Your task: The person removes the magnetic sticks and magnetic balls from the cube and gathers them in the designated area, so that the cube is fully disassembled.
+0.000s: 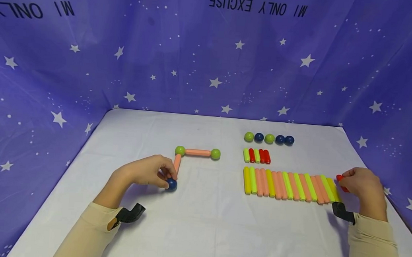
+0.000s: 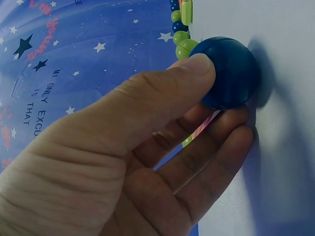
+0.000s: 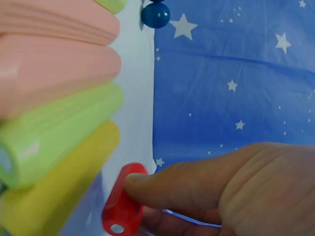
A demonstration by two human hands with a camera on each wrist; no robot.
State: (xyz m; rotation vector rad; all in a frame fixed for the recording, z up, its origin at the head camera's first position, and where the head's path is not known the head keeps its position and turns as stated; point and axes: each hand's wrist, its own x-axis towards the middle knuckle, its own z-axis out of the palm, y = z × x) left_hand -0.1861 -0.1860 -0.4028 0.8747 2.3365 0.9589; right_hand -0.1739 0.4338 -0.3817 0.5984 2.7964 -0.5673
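My left hand (image 1: 151,170) pinches a dark blue ball (image 2: 231,73) between thumb and fingers, low over the white table. The ball is at the near end of a pink stick (image 1: 177,164), whose far end meets a green ball (image 1: 180,150). Another pink stick (image 1: 198,152) runs right from there to a second green ball (image 1: 215,154). My right hand (image 1: 362,188) grips a short red stick (image 3: 124,199) by its side, just right of a row of long sticks. A metallic end shows on the red stick in the right wrist view.
The long row of pink, green and yellow sticks (image 1: 279,185) lies on the table's right half. Behind it are several short red and green sticks (image 1: 257,156), then a line of green and blue balls (image 1: 269,138). A purple star-printed cloth (image 1: 183,47) hangs around the table.
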